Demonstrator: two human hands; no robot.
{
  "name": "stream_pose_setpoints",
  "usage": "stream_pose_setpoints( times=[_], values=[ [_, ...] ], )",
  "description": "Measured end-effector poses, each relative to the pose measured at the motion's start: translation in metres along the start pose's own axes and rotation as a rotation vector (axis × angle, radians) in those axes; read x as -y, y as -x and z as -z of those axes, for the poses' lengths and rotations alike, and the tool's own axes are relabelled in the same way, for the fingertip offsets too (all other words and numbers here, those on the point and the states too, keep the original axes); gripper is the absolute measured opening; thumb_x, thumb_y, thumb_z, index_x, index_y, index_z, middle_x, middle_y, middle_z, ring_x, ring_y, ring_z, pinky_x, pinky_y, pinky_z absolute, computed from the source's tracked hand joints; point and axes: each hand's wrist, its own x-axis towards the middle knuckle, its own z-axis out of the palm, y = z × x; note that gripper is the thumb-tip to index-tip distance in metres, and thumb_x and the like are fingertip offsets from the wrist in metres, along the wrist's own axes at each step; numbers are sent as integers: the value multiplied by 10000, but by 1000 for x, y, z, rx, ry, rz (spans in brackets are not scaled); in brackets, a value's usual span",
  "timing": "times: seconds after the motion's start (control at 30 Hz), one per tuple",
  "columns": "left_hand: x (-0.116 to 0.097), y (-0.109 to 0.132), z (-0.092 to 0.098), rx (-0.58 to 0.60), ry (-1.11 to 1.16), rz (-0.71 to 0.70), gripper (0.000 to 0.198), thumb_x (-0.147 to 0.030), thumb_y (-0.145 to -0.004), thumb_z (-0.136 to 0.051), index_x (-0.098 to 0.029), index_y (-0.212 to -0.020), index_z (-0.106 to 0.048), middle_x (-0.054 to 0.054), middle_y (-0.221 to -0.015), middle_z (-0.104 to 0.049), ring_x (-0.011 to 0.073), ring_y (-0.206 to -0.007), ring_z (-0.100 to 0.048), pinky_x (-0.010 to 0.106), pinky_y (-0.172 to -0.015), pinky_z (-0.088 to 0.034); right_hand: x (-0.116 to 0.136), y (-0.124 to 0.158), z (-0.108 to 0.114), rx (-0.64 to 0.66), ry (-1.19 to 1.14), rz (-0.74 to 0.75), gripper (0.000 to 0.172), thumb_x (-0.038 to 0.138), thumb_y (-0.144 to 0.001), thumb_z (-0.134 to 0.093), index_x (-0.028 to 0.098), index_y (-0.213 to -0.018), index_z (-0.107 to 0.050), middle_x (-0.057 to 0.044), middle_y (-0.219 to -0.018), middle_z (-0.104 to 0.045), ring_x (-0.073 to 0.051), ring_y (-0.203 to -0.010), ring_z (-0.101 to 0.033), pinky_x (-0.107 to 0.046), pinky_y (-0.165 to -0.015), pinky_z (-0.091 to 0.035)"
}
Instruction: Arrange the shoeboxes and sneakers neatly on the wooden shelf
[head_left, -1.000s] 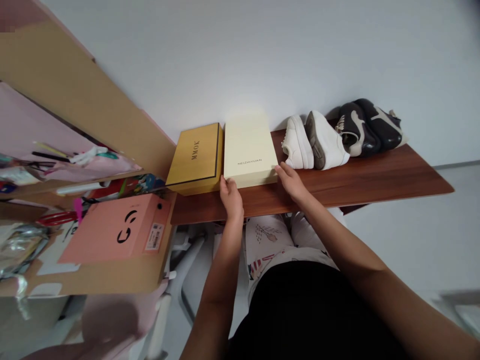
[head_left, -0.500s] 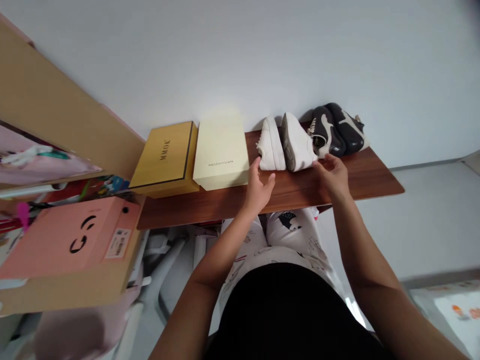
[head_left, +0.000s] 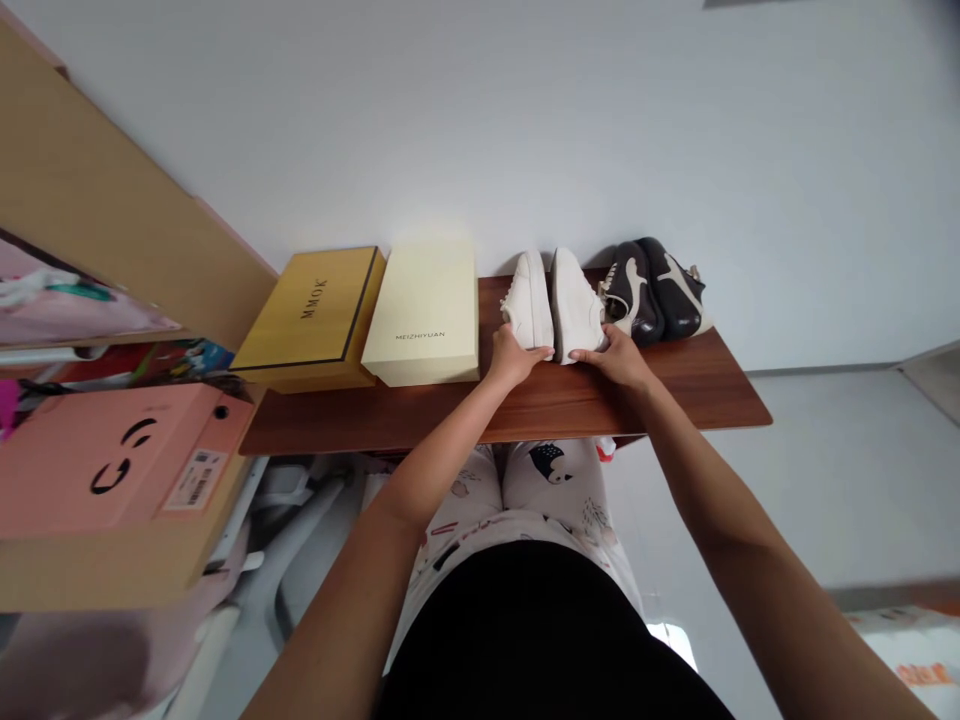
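The left hand [head_left: 512, 358] cups the near end of the left white shoe [head_left: 528, 308], fingers curled against its heel, and the right hand [head_left: 616, 357] does the same at the near end of the right white shoe [head_left: 575, 313], thumb lying along the heel edge; each hand is closed lightly on its own shoe rather than clamped hard. Half a second ago the left hand was open and only just reaching the first shoe, while the right hand sat farther right, beneath the dark pair; both have since come in onto the white heels. The right white shoe, then tipped so that its grey sole showed, now sits with its white upper showing and lies touching its partner. Both white shoes rest on the wooden shelf [head_left: 450, 420], their long axes running from the front edge of the shelf back toward the wall [head_left: 480, 120], toes at the wall and heels toward the person. Just right of the white pair lie the dark shoes [head_left: 654, 292], angled slightly. Just left of the white pair stands a cream box [head_left: 424, 312], and beyond that a yellow box [head_left: 313, 318] touching it. Well left of the white pair, off the shelf, a pink box [head_left: 112, 465] rests on a cardboard carton [head_left: 97, 575].
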Motion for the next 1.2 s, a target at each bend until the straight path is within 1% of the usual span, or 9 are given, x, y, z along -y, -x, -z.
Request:
stream_pose_setpoints(
  times=[0.1, 0.2, 0.3, 0.37, 0.5, 0.63, 0.73, 0.97, 1.2],
  values=[
    [-8, 0, 3, 6, -19, -42, 791, -220, -451, -985, -151, -1117, -565, 185, -1297, -540, 392, -1324, -498, 488, -1135, -378, 5, -6, 1, 72, -53, 75, 748, 607, -543, -900, 151, -1073, -636, -88, -980, -699, -281, -921, -633, -484, -915, -544],
    [-17, 1, 5, 6, -93, -117, 735, -245, -449, -994, -163, -1034, -557, 181, -1241, -571, 401, -1288, -524, 492, -1110, -395, 12, -12, 8, 125, 17, 139, 709, 612, -554, -890, 162, -1041, -638, -69, -965, -695, -279, -923, -624, -471, -920, -531],
    [-29, 0, 6, 26, -313, -218, 658, -299, -553, -966, -166, -1040, -544, 190, -1208, -603, 396, -1239, -571, 489, -1074, -423, 26, -15, 18, 122, 256, 167, 588, 588, -605, -874, 173, -949, -640, -40, -850, -669, -269, -847, -612, -425, -835, -533],
    [-39, 0, 6, 65, -506, -288, 632, -314, -632, -933, -157, -1093, -531, 197, -1216, -614, 381, -1217, -596, 465, -1042, -448, 38, -16, 22, 143, 447, 190, 519, 522, -656, -866, 176, -974, -644, -33, -828, -667, -263, -820, -625, -376, -782, -517],
    [-59, -2, 9, 200, -916, -406, 641, -308, -734, -872, -114, -1209, -487, 219, -1252, -611, 355, -1221, -600, 418, -1010, -457, 62, -17, 20, 240, 802, 280, 468, 380, -749, -829, 182, -1123, -631, -81, -976, -721, -276, -921, -682, -303, -770, -475],
    [-69, -3, 9, 250, -1148, -463, 645, -301, -773, -842, -74, -1252, -474, 235, -1239, -607, 344, -1232, -588, 404, -1024, -433, 76, -21, 8, 334, 1044, 336, 418, 312, -812, -784, 166, -1165, -615, -143, -1112, -725, -314, -1036, -686, -302, -791, -468],
    [-67, -4, 8, 266, -1211, -455, 627, -293, -778, -835, -66, -1251, -493, 226, -1229, -609, 335, -1207, -598, 395, -1010, -436, 80, -25, 2, 371, 1123, 355, 400, 307, -846, -758, 146, -1178, -603, -168, -1155, -714, -328, -1071, -680, -316, -805, -475],
    [-59, -11, 7, 279, -1255, -462, 592, -274, -814, -794, -56, -1285, -509, 225, -1239, -603, 329, -1200, -593, 398, -1002, -426, 86, -32, -4, 398, 1186, 344, 375, 300, -884, -719, 132, -1194, -593, -191, -1184, -701, -334, -1084, -674, -330, -822, -481],
    [-66, -10, 5, 301, -1304, -462, 589, -221, -784, -802, -46, -1280, -538, 238, -1230, -607, 351, -1192, -590, 413, -990, -420, 93, -35, -11, 414, 1222, 341, 364, 286, -880, -709, 136, -1191, -594, -189, -1194, -701, -324, -1062, -680, -329, -838, -486]
  ],
)
